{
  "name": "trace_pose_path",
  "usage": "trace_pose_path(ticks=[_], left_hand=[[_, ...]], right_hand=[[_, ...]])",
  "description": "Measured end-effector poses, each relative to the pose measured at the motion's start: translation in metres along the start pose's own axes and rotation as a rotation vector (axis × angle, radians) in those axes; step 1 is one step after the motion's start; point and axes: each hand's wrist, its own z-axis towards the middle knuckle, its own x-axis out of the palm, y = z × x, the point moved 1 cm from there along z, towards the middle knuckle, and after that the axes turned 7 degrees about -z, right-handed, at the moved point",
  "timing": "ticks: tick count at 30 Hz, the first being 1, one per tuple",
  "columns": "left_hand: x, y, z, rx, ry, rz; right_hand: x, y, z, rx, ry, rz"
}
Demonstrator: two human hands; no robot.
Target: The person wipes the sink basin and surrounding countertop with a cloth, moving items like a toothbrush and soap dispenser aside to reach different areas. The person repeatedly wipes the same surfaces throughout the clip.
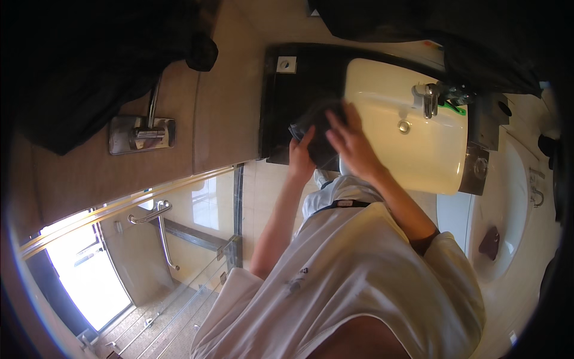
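Note:
My left hand [301, 157] grips a dark, soft-looking item [316, 119] by its lower left side, thumb on top. It may be cloth or a thin bag; blur and the black counter behind it hide its outline. My right hand [352, 141] is at the item's right side, fingers spread and blurred, and whether it pinches the item cannot be seen. Both hands are above the black countertop [305, 85], just left of the cream washbasin [385, 175].
A chrome faucet [430, 101] and a green-handled object [454, 107] are at the basin's back edge. A grey box [486, 121] stands right of the basin, near a white bathtub [515, 197]. Shower glass [197, 287] and a grab bar [166, 242] are at lower left.

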Motion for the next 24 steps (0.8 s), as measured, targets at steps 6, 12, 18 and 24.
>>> trace_pose_path(ticks=[6, 12, 18, 24], left_hand=[[-0.014, -0.019, 0.032, -0.2, 0.093, -0.298], [-0.026, -0.033, 0.081, -0.048, -0.037, -0.095], [-0.127, 0.027, 0.072, 0.523, -0.751, 1.156], [-0.089, 0.036, 0.149, 0.776, -0.09, 1.842]], right_hand=[[-0.011, -0.116, 0.04, 0.137, -0.13, 0.048], [-0.002, -0.178, 0.097, 0.16, -0.055, 0.154], [0.051, -0.232, 0.154, -0.019, -0.128, -0.152], [0.088, -0.248, 0.176, -0.043, -0.16, -0.358]])
